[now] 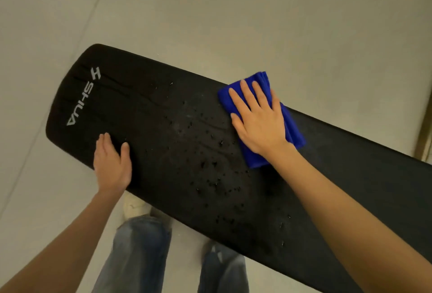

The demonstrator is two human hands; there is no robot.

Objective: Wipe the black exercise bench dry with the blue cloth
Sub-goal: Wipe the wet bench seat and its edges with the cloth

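Blue cloth (pixel 253 159), folded into a thick pad, lies on the far side of the black bench (pixel 152 129), just beyond the wet patch. My right hand (pixel 259 124) presses flat on it, fingers straight and spread, holding nothing closed around it. My left hand (pixel 112 164) rests palm down on the near edge of the surface close to the white logo (pixel 81 103), fingers relaxed and thumb apart, gripping nothing; I read it as a brace.

Water droplets (pixel 210 166) are scattered across the middle of the surface between the two hands, with a few strays further toward the near right.

What worries me from here:
- The cloth is only pinned by a flat palm. A quick sweep could let the folds slide out or bunch up, and then skin rather than cloth would drag through the water.
- The padding looks slick and non-absorbent, so a fast or light pass may smear or push beads along instead of soaking them up.
- A stroke toward me could carry water off the near edge onto the floor (pixel 210 12) by my feet.
- The shallow creases in the padding could hold moisture after a single pass.
- The stray drops near the right could be missed.
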